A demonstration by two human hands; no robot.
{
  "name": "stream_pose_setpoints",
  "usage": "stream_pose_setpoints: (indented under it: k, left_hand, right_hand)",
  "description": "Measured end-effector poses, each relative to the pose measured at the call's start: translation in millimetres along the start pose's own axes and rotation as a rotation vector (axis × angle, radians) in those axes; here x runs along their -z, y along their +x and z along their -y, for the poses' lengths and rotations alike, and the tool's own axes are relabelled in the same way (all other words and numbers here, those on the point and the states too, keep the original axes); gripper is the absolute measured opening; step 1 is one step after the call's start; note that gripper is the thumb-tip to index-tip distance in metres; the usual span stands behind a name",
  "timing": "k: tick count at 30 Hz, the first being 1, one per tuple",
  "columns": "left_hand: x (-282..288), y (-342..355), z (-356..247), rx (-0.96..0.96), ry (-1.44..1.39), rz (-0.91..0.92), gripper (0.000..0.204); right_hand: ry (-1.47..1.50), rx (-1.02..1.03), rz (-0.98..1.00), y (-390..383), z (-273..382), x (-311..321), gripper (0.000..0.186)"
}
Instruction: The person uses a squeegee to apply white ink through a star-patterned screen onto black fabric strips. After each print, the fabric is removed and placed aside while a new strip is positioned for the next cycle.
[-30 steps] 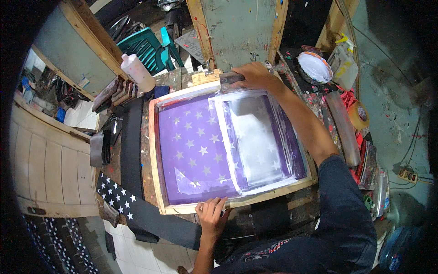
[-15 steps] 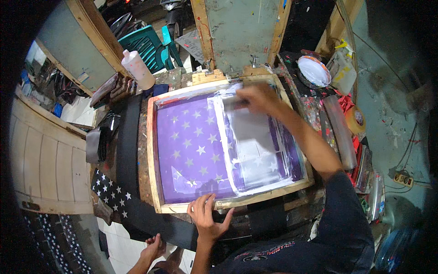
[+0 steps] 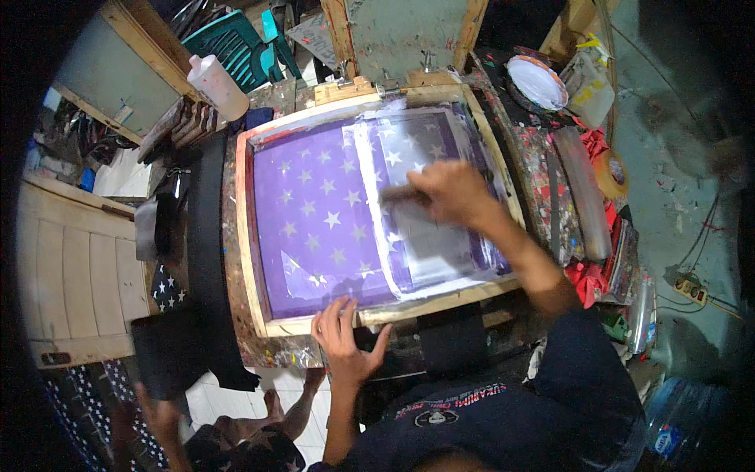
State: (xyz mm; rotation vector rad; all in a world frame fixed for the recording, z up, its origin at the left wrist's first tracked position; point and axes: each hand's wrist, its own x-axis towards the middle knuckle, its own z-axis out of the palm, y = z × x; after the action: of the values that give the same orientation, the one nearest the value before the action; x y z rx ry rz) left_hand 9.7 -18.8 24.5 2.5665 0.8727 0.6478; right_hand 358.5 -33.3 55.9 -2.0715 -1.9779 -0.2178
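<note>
Reaching in beyond the lower left of the screen-printing frame [image 3: 291, 326], a co-worker's blurred hand [image 3: 163, 417] is just below a dark cloth panel [image 3: 169, 358]. Closer to the frame, a black fabric strip [image 3: 206, 236] runs lengthwise beside its left rail, and a pale plastic bottle [image 3: 219, 86] stands past its far left corner. The frame's long axis goes left to right, its right end angled slightly farther away. Inside its left part is purple mesh [image 3: 303, 236] with pale stars. The left hand [image 3: 346, 338] lies over the frame's near rail, fingers spread and thumb wide. Within the frame's right part is the squeegee [image 3: 405, 194], long axis left to right, left end pointing toward the starred mesh; its other end seems hidden by the right hand [image 3: 454, 193], closed around it. A round tub [image 3: 537, 84], white inside, sits beyond the frame's far right corner.
</note>
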Motion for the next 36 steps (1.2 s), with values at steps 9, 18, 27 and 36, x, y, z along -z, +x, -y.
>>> stream_pose_setpoints:
  k: [9, 18, 27, 36]
  left_hand:
    - [-6, -9, 14, -0.039, 0.01, -0.026, 0.073]
    - [-14, -9, 24, -0.088, -0.026, -0.115, 0.071]
    - [33, 18, -8, -0.148, -0.001, -0.22, 0.072]
    - [123, 142, -59, -0.374, 0.33, -0.865, 0.053]
  right_hand:
    - [-0.07, -0.021, -0.065, -111, 101, 20, 0.015]
    - [-0.134, -0.044, -0.17, -142, 130, 10, 0.022]
    - [-0.128, -0.111, -0.234, -131, 139, 93, 0.075]
    - [-0.299, 0.074, -0.468, 6, 59, 219, 0.089]
